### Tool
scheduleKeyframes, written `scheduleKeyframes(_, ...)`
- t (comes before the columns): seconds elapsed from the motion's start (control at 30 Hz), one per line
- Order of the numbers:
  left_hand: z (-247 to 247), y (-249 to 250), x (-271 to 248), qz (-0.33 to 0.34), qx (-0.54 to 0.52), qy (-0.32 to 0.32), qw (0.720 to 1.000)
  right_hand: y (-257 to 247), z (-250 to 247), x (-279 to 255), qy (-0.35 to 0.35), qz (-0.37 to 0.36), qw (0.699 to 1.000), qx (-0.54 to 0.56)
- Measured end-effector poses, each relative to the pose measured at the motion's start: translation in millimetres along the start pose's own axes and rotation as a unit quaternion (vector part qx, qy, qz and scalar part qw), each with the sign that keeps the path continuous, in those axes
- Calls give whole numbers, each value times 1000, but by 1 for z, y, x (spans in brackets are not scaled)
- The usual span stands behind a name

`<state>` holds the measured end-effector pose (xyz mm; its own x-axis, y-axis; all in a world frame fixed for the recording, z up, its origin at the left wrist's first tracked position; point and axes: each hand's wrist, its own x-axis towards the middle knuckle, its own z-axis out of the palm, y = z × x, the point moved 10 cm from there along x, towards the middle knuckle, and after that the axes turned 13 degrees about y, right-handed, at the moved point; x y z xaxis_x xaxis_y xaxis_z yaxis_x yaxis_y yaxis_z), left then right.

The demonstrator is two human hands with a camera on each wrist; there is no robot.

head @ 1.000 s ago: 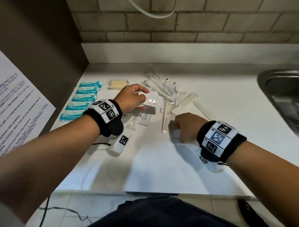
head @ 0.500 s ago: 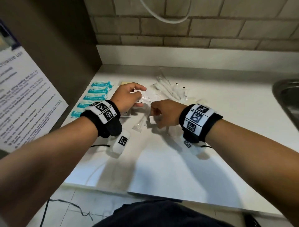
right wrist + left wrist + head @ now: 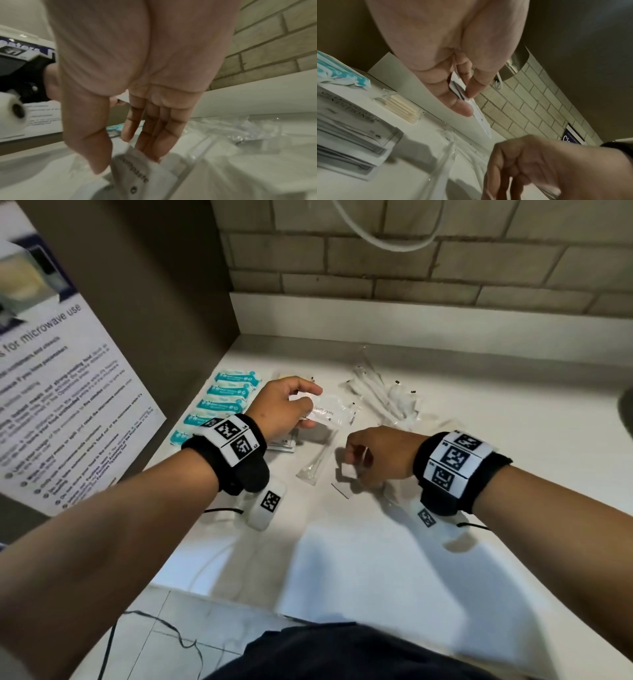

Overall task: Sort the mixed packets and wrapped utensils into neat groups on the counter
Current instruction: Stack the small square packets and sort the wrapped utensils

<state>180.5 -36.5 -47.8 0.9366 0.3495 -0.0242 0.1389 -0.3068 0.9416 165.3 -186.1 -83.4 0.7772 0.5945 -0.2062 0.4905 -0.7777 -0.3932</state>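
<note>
My left hand [image 3: 308,409] pinches a few white toothpaste packets [image 3: 327,414] just above the counter; the left wrist view shows thumb and fingers [image 3: 453,104] closed on their edges [image 3: 477,115]. My right hand [image 3: 358,463] is curled over another white toothpaste packet [image 3: 347,473] on the counter, and its thumb and fingers clasp that packet [image 3: 137,171] in the right wrist view. A row of teal packets [image 3: 222,402] lies at the left. Clear-wrapped utensils [image 3: 383,395] are piled at the back.
A flat stack of grey-printed sachets [image 3: 282,444] lies under my left wrist, and a clear-wrapped stick [image 3: 313,467] sits between the hands. A cotton swab pack [image 3: 400,106] lies near the back. A poster panel [image 3: 61,392] walls the left; a sink rim [image 3: 627,412] is far right.
My right hand has moved left from the clear wrappers to a toothpaste packet close to my left hand and closed on it. The left hand keeps holding its packets.
</note>
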Motion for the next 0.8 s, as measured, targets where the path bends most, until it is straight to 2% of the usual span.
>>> scheduleKeyframes(0.17,2,2,2,-4,2,0,1000,-5,-29,14,66,-7,997,43)
scheduleKeyframes(0.37,-1,5,1,2,6,1,1000,-14,20,7,-27,-55,998,-3)
scheduleKeyframes(0.5,0,5,-2,2,2,-1,1000,-14,23,9,-17,-66,997,-38)
scheduleKeyframes(0.67,0,1,-2,-5,17,5,1000,-14,19,13,-16,-66,988,-138)
scheduleKeyframes(0.8,-2,-8,-3,-23,17,2,1000,-14,3,15,12,-51,995,-85)
